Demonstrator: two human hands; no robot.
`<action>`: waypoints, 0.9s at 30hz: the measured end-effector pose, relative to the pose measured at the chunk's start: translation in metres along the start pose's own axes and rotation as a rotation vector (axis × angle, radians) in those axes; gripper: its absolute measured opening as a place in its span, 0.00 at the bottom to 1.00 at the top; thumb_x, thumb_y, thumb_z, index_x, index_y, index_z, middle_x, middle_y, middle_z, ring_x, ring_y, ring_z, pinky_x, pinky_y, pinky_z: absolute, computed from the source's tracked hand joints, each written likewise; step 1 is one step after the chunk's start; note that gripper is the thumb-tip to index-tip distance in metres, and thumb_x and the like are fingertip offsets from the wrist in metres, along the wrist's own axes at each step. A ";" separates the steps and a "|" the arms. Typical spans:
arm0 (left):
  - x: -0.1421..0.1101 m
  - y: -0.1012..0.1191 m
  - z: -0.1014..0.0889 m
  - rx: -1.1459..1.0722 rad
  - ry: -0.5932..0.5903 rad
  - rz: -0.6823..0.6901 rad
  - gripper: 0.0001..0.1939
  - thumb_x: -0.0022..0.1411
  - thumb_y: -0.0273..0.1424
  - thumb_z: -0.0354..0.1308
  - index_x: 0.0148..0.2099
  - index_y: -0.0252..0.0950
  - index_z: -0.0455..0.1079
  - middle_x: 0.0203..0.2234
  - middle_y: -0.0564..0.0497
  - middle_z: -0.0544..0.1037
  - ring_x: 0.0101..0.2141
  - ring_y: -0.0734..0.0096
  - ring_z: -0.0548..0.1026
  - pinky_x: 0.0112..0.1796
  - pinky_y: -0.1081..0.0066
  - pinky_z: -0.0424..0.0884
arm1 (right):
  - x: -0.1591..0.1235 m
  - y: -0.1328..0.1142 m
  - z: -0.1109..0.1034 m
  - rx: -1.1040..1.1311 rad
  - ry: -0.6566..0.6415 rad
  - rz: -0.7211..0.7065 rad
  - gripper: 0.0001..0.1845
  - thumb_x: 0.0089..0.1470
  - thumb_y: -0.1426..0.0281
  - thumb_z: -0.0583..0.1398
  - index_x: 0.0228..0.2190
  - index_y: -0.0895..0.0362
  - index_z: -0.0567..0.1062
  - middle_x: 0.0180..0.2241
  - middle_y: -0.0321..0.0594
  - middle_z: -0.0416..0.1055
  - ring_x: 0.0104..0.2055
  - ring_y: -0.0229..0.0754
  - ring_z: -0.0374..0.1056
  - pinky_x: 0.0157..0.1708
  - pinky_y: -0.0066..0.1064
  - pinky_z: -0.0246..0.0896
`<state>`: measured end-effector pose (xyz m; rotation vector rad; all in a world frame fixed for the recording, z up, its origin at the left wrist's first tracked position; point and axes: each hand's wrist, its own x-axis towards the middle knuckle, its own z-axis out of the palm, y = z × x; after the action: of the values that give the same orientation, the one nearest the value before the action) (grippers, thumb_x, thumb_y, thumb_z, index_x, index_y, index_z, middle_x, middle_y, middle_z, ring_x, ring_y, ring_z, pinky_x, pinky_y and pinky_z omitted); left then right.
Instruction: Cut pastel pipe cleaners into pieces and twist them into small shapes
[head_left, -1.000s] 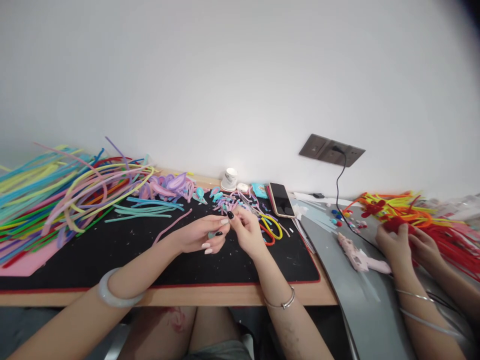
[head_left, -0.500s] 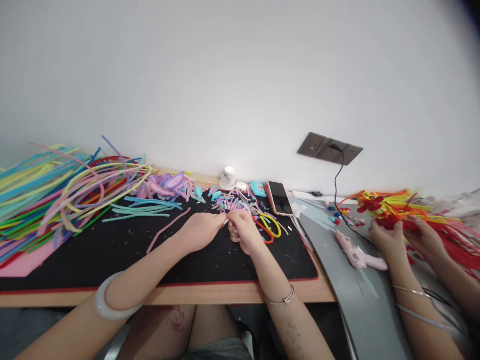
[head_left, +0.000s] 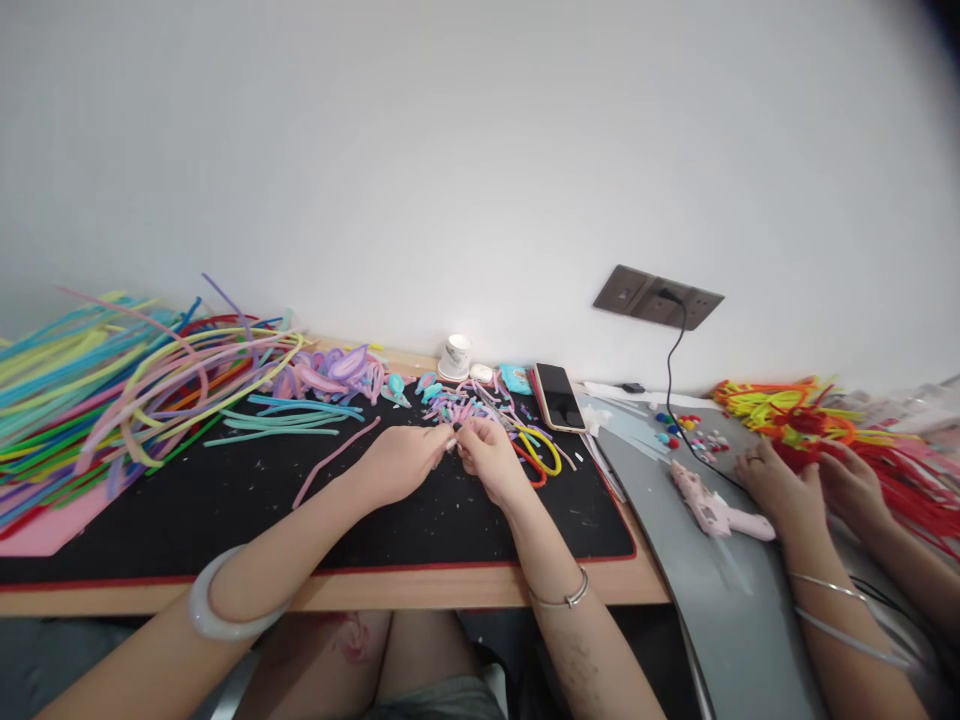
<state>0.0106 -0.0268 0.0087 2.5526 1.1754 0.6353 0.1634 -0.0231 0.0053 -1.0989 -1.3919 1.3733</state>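
My left hand [head_left: 409, 460] and my right hand [head_left: 484, 455] meet above the black mat [head_left: 420, 540], fingertips pinched close together. Whatever lies between the fingers is too small and too covered to name. Just behind the hands is a heap of short pink, purple and teal pipe cleaner pieces [head_left: 466, 402]. Scissors with yellow and orange-red handles [head_left: 551, 452] rest beside my right hand. A single pink pipe cleaner [head_left: 334, 462] lies to the left of my left hand, with several teal pipe cleaners [head_left: 281, 418] beyond it.
A large pile of coloured pipe cleaners [head_left: 150, 390] fills the left. Purple-pink looped shapes [head_left: 337, 370], a white cup [head_left: 456, 355] and a phone [head_left: 559, 397] stand along the back. At right, a co-worker's hands [head_left: 784, 490] hold something red near a pink glue gun [head_left: 720, 510].
My fingers have shifted slightly at the pinch, my right hand opening its curl a little. The co-worker's hands have turned the red piece and lowered it slightly.
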 end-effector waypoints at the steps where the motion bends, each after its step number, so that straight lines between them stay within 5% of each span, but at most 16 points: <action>1: 0.000 0.000 -0.001 -0.092 -0.001 0.007 0.13 0.63 0.31 0.38 0.28 0.36 0.59 0.21 0.51 0.69 0.24 0.70 0.68 0.28 0.73 0.58 | 0.000 0.000 -0.001 -0.041 0.007 -0.041 0.10 0.47 0.69 0.52 0.17 0.57 0.58 0.13 0.27 0.51 0.13 0.27 0.41 0.13 0.22 0.35; 10: 0.001 0.001 -0.002 -1.312 -0.254 -0.117 0.12 0.61 0.36 0.45 0.29 0.34 0.58 0.12 0.58 0.60 0.14 0.79 0.60 0.20 0.77 0.57 | -0.012 -0.015 -0.001 -0.305 -0.001 -0.353 0.11 0.53 0.66 0.51 0.22 0.57 0.63 0.20 0.33 0.57 0.22 0.33 0.51 0.23 0.25 0.48; 13: 0.000 0.001 0.000 -1.476 -0.308 -0.139 0.11 0.61 0.35 0.45 0.29 0.34 0.56 0.10 0.61 0.54 0.11 0.82 0.54 0.18 0.77 0.55 | -0.014 -0.016 0.001 -0.268 -0.010 -0.378 0.12 0.52 0.64 0.53 0.21 0.57 0.63 0.20 0.33 0.56 0.23 0.33 0.53 0.25 0.26 0.49; 16: 0.000 0.002 -0.001 -1.197 -0.188 -0.106 0.14 0.62 0.36 0.42 0.29 0.34 0.58 0.13 0.57 0.61 0.15 0.78 0.61 0.22 0.75 0.59 | -0.009 -0.011 -0.001 -0.096 -0.009 -0.238 0.15 0.51 0.59 0.54 0.21 0.56 0.61 0.17 0.30 0.52 0.18 0.30 0.47 0.18 0.23 0.43; 21: 0.000 -0.003 -0.004 -0.285 0.091 -0.004 0.13 0.63 0.29 0.40 0.28 0.34 0.61 0.20 0.53 0.68 0.23 0.74 0.67 0.28 0.74 0.60 | -0.002 -0.003 -0.003 0.155 -0.074 0.070 0.21 0.50 0.53 0.50 0.20 0.57 0.60 0.12 0.28 0.51 0.13 0.27 0.40 0.12 0.21 0.30; 27: 0.001 -0.010 0.004 0.237 0.162 0.149 0.11 0.62 0.26 0.42 0.37 0.35 0.66 0.29 0.49 0.73 0.32 0.68 0.70 0.32 0.72 0.62 | -0.001 0.000 0.001 0.207 -0.024 0.148 0.16 0.47 0.64 0.55 0.16 0.57 0.55 0.10 0.24 0.45 0.11 0.25 0.35 0.10 0.20 0.30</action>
<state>0.0068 -0.0194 0.0014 2.8553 1.1816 0.7924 0.1623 -0.0243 0.0058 -1.0676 -1.1736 1.6024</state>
